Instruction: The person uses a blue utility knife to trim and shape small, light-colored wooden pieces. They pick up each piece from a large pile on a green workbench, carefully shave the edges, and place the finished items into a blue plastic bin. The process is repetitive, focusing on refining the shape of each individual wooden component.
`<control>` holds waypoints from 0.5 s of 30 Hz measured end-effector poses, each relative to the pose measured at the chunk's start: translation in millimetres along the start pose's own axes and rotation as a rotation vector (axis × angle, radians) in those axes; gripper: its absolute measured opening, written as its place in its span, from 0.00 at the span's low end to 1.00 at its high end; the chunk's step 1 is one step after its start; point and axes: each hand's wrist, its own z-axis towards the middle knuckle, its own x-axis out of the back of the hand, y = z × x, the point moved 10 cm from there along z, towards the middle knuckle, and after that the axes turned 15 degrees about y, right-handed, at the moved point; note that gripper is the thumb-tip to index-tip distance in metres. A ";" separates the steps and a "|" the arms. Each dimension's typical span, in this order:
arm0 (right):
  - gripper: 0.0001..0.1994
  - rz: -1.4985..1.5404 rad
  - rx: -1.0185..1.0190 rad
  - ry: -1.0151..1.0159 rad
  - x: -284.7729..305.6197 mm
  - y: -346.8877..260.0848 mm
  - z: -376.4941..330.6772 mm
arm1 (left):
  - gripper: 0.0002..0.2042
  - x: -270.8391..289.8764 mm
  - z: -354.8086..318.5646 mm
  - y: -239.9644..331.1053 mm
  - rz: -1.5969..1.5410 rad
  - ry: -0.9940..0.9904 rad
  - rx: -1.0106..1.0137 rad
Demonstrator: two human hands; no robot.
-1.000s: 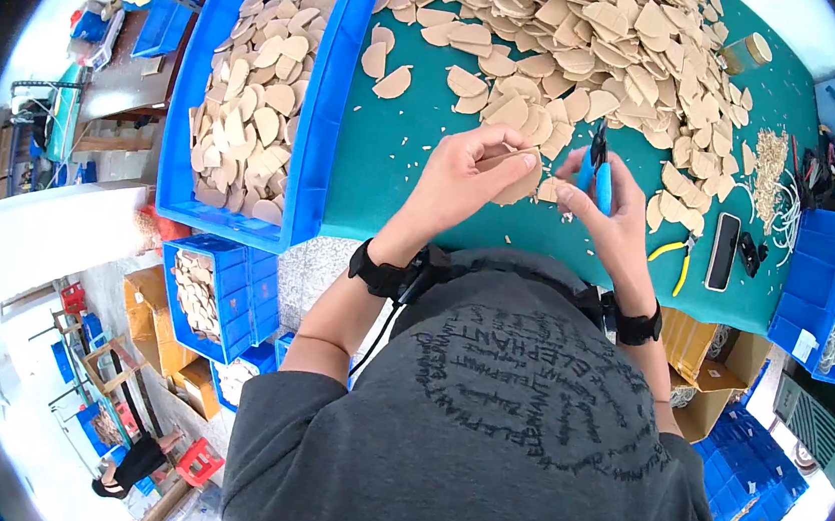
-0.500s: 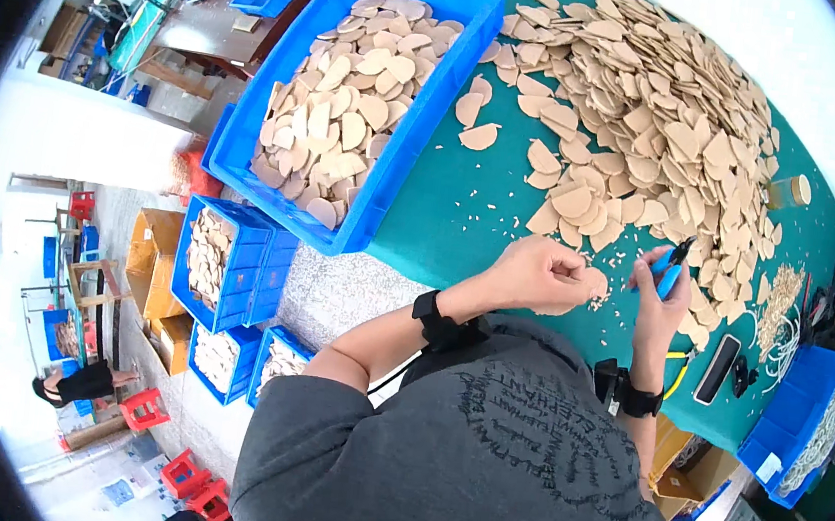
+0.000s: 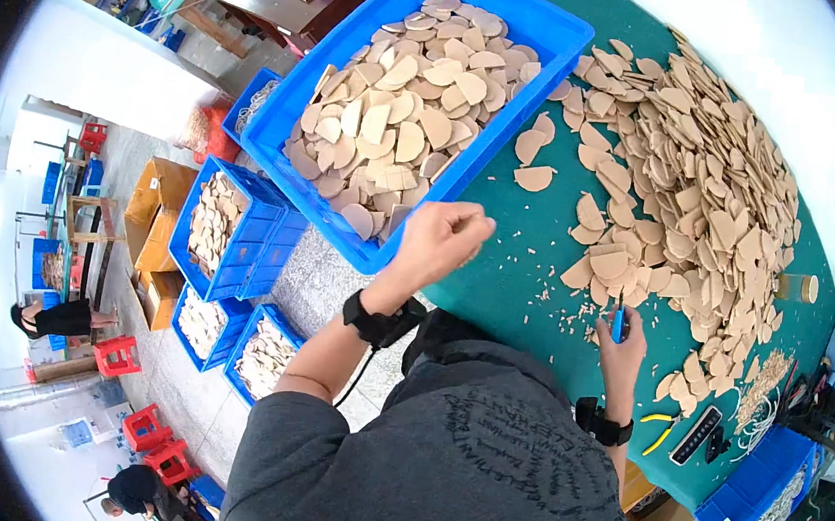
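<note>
Our left hand (image 3: pixel 444 243) had moved away from the near edge of the worktop (image 3: pixel 532 221), where it held a half-round piece half a second earlier, to the right wall of the large blue bin (image 3: pixel 559 41), close to the bin's near corner. Its fingers were curled in and drawn together; we could not tell whether anything lay inside them. Our right hand (image 3: pixel 622 346) was clamped on blue-handled pliers (image 3: pixel 619 328) above the worktop, beside the near edge of the heap.

The half-round pieces (image 3: pixel 534 178) were thin, flat and tan, each with one straight side and one curved. They filled much of the bin, where their colour ran from pale cream to a greyish brown, and they lay heaped over the worktop toward its far right edge, overlapping at every angle. A few sat apart near the bin's right wall. Pale crumbs (image 3: pixel 548 318) speckled the green surface between our hands, and yellow-handled pliers (image 3: pixel 660 435) lay by the worktop's near right corner.
</note>
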 end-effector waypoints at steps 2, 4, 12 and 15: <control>0.20 0.029 -0.006 0.011 -8.7 -4.5 5.5 | 0.18 44.7 25.4 1.0 0.208 0.151 -0.092; 0.20 0.009 -0.017 0.005 -19.7 -9.6 11.1 | 0.19 90.3 48.2 -1.8 0.397 0.334 -0.228; 0.18 -0.006 -0.096 0.053 -40.2 -4.6 30.2 | 0.19 148.2 171.0 -36.5 0.765 0.228 -0.277; 0.18 -0.022 -0.120 0.078 -37.1 -3.0 33.2 | 0.17 157.8 254.2 -58.8 0.827 0.229 -0.424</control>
